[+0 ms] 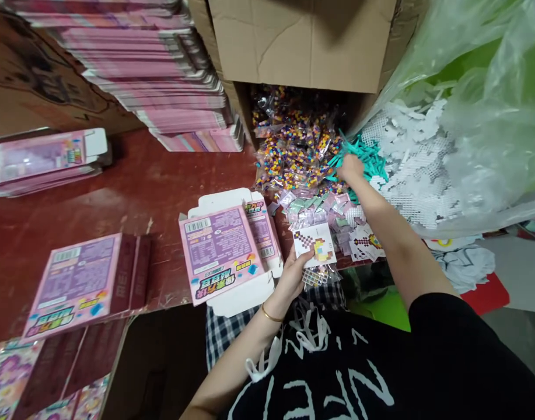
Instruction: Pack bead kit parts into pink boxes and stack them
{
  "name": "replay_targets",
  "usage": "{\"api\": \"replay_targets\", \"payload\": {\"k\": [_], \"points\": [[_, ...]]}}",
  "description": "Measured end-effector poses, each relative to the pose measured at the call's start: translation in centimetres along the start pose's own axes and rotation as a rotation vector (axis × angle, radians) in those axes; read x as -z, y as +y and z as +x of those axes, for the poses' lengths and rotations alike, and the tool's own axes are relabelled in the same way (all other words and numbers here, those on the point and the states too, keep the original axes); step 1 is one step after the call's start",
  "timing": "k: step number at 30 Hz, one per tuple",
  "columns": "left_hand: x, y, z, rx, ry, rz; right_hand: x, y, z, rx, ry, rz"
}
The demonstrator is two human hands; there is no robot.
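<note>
"How do the fingers of the left hand (293, 275) sit?"

"Closed in a pinch, thumb over a white pattern card (317, 244). A bagged white grid (315, 276) shows just beneath the card."

"And the right hand (351, 168)?"

"Its fingers are bunched down at the heap of teal plastic sticks (372, 160). The tips are hidden, so I can't tell how far they're closed or whether they've got hold of one."

"What's around them?"

"Left of the sticks, bags of colourful beads (289, 154) spill from a cardboard carton (302, 49). To their right are white mesh pieces (425, 163) in clear plastic. Small pink and green packets (311, 210) lie between the hands."

"Farther out?"

"Left of the card, a pink-and-purple box (223, 251) with its flaps open, at the edge of the red worktop (131, 175). Beyond it, a tall stack of flattened pink cartons (162, 81)."
</note>
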State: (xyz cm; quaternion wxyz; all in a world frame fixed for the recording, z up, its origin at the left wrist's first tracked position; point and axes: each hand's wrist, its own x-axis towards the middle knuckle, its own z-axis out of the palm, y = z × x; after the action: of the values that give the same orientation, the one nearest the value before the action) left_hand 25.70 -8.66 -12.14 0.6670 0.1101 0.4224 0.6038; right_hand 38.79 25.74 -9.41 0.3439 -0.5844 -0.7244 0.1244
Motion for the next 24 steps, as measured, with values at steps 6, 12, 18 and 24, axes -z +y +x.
{"api": "replay_targets", "payload": {"k": [6,12,18,24], "points": [[0.7,-0.6,-0.9,-0.032,-0.024,0.056,9.0,-2.6,-9.8,0.068,-0.110,0.459],[1.0,-1.9,-2.8,-0.166,-0.058,0.160,8.2,-8.8,-24.4,0.077,-0.455,0.574],[1.4,1.8,-6.3,-0.392,-0.079,0.390,7.3,-12.0,-24.4,0.094,-0.802,0.747],[6.4,8.9,-9.8,-0.884,0.333,1.041,0.5,-19.5,-16.8,-0.066,-0.733,1.112]]}}
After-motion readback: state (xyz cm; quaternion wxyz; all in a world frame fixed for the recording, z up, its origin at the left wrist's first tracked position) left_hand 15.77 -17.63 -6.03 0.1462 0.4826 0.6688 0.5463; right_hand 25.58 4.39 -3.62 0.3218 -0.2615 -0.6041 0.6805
